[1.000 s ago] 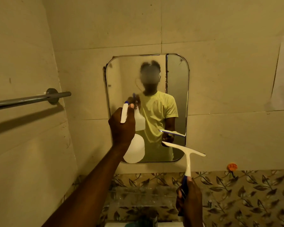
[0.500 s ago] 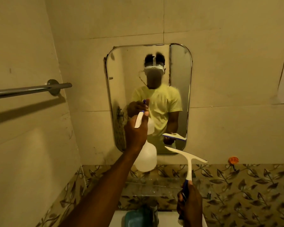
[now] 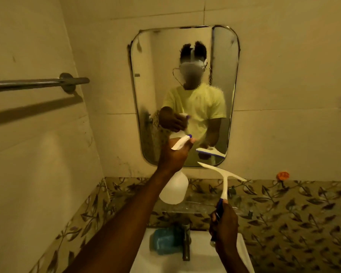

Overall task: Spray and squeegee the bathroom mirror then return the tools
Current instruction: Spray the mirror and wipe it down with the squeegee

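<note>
Two hands work before a wall mirror (image 3: 185, 56) at centre frame: left of centre, the left hand (image 3: 172, 154) is wrapped around a white spray bottle (image 3: 174, 189), nozzle toward the misted glass; lower right of centre, the right hand (image 3: 223, 223) is closed on a white squeegee (image 3: 223, 178), blade raised just below the mirror
</note>
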